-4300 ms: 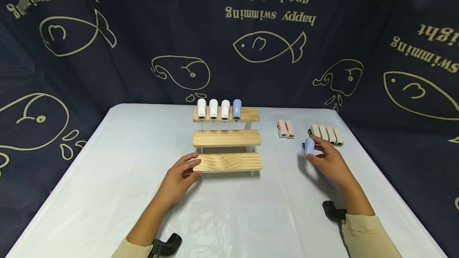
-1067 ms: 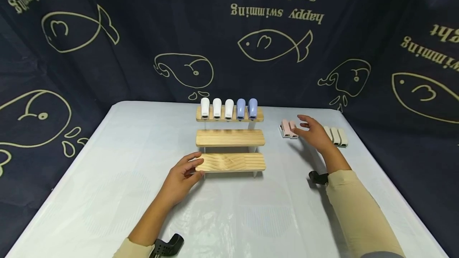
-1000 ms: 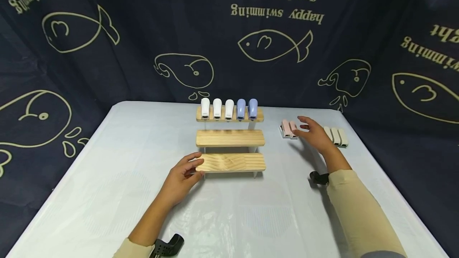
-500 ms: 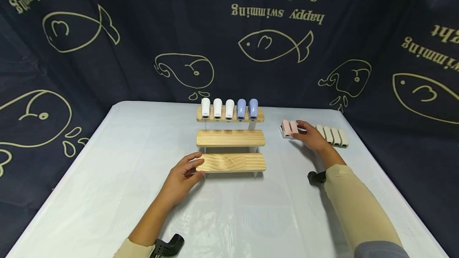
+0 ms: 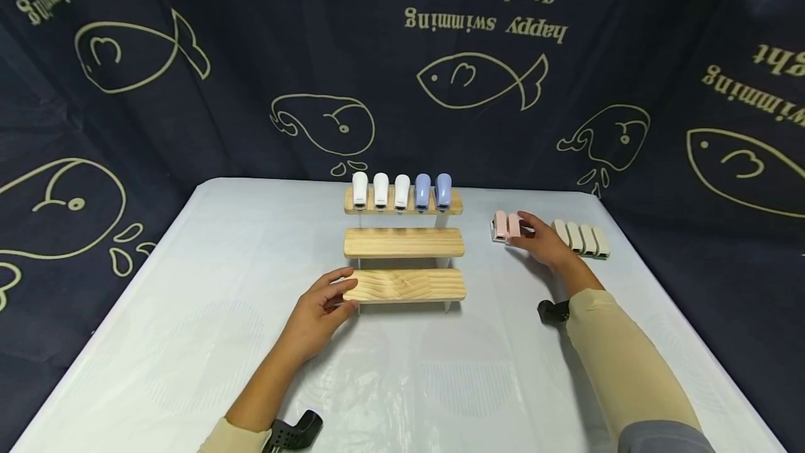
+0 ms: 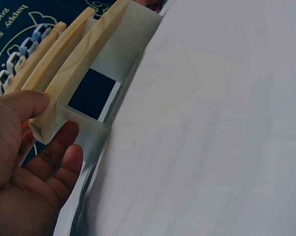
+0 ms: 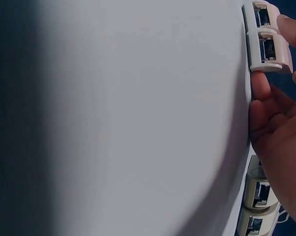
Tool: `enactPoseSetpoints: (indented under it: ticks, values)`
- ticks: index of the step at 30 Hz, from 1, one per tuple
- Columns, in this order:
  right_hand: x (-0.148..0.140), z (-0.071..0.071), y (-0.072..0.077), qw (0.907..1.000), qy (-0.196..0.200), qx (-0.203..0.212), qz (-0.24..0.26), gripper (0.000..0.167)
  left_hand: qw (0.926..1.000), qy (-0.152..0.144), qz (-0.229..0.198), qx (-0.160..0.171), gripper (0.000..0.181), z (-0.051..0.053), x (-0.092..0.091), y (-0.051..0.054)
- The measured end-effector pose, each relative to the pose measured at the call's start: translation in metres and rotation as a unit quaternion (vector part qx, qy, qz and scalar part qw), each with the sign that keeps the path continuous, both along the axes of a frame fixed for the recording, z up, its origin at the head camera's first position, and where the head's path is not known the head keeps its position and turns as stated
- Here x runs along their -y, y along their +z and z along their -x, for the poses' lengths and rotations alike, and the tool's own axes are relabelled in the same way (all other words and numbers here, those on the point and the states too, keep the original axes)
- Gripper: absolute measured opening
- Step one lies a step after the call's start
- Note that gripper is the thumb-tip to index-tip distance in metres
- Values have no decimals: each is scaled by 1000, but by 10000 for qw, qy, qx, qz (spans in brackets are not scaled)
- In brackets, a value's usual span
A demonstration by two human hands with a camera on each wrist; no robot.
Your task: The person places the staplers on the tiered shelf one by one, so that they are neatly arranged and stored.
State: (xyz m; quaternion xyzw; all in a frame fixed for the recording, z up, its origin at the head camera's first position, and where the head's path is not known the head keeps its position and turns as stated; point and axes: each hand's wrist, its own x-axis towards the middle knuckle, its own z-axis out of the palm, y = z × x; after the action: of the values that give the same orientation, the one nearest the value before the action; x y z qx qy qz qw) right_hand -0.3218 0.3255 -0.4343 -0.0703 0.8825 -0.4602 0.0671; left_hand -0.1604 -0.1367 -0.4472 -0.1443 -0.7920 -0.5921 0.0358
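Two black wrist mounts point(image 5: 297, 430), one on each arm, sit by the cuffs of beige sleeves point(image 5: 629, 362) over the near part of the table point(image 5: 402, 390), whose pale covering is creased and faintly shiny. Farther in, left of the table's middle, the person's left hand point(image 5: 314, 317) is half curled, thumb and fingers round the left end of the lowest board point(image 5: 409, 285). That is one of three boards in a stepped stand, all pale wood with rounded corners, on translucent supports; the lowest has a swirling grain. The middle board point(image 5: 404, 242) comes next.

Over toward the table's right edge I count four cream staplers point(image 5: 574, 236), narrow and smooth, side by side in a slanting row. Just left of them are two pink staplers point(image 5: 499, 224) with whitish bases, on the table near its far right corner. The right hand point(image 5: 541, 240) is bent nearly closed, thumb and fingers about the right-hand pink stapler point(image 5: 513, 224); how firmly, I can't tell.

By the far edge, the top board point(image 5: 457, 201) carries five: three white staplers point(image 5: 381, 191), then two glossy blue staplers point(image 5: 423, 191), all with rounded tops. Behind hangs dark cloth point(image 5: 377, 54) printed with fish and whale outlines.
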Motion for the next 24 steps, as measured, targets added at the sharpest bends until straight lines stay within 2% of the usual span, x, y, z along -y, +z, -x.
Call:
enactPoseSetpoints:
  ticks: [5, 14, 20, 24]
  values:
    - [3, -1, 1, 9998, 145, -95, -118, 78, 10000, -14, -54, 9, 39, 0, 0, 0]
    - [2, 6, -9, 9975, 35, -124, -695, 83, 10000, -34, -93, 11, 39, -1, 1, -1]
    - [3, 5, -7, 9950, -50, -150, -989, 83, 10000, -18, -92, -9, 38, 0, 0, -1]
    - [3, 5, -4, 9953, -44, -219, -940, 79, 9999, -8, -83, -77, 38, 0, 0, -1]
